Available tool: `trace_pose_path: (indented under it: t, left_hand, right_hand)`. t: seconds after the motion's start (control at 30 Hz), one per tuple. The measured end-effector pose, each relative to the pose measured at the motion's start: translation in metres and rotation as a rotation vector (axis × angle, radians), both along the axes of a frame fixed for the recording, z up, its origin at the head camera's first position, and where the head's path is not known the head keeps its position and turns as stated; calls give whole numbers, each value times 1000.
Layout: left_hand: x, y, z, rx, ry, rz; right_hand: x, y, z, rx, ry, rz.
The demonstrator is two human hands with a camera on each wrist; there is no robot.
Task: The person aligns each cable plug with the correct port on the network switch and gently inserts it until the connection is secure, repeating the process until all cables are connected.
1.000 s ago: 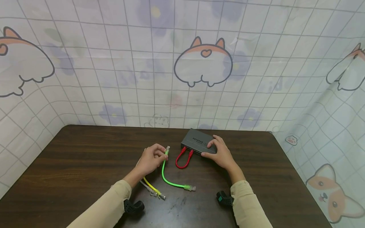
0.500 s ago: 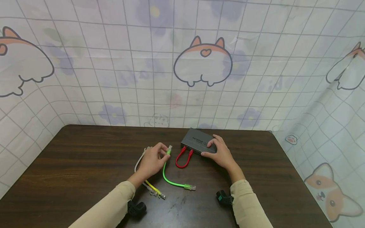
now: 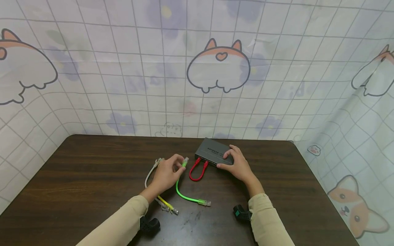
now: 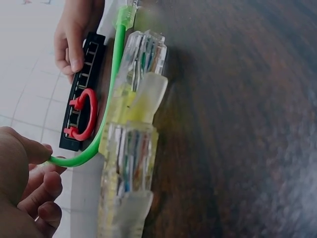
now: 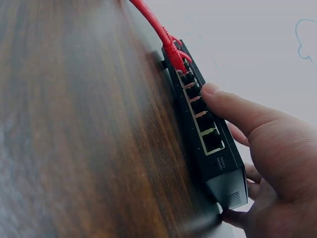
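Observation:
My left hand (image 3: 167,173) pinches a green network cable (image 3: 187,197) just behind one clear plug, which points up and right. The cable bends down to its other plug (image 3: 204,203), lying on the table. At the back, my right hand (image 3: 238,164) grips the right end of a dark grey network switch (image 3: 212,150), thumb at the front edge by the ports, as the right wrist view shows. A short red cable (image 3: 197,178) loops between two ports at the switch's left end. Several open ports (image 5: 205,121) lie right of it.
A yellow cable (image 3: 166,204) and a grey-white cable (image 3: 148,177) lie beneath and beside my left wrist, partly hidden by it. Their plugs (image 4: 131,153) show large in the left wrist view. A patterned curtain (image 3: 147,68) stands behind the table (image 3: 92,177).
My left hand has moved slightly right with the green plug, closer to the switch and red cable. More of the grey-white cable shows behind it. My right hand stays on the switch.

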State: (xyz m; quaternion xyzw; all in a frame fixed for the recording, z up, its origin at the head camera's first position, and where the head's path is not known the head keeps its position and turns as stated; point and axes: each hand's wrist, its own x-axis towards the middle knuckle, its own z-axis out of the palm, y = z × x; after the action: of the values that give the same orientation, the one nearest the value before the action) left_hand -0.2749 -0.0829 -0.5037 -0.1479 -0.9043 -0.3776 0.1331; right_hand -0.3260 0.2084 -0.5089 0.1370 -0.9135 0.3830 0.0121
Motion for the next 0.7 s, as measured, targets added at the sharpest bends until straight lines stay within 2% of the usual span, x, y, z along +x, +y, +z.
trace_pose_path:
  t: [0.3, 0.7]
  left_hand:
    - [1, 1, -2, 12, -17, -7]
    - [-1, 1, 0, 52, 7, -45]
  right_hand:
    - [1, 0, 0, 0, 4, -2]
    - [1, 0, 0, 0, 3, 1]
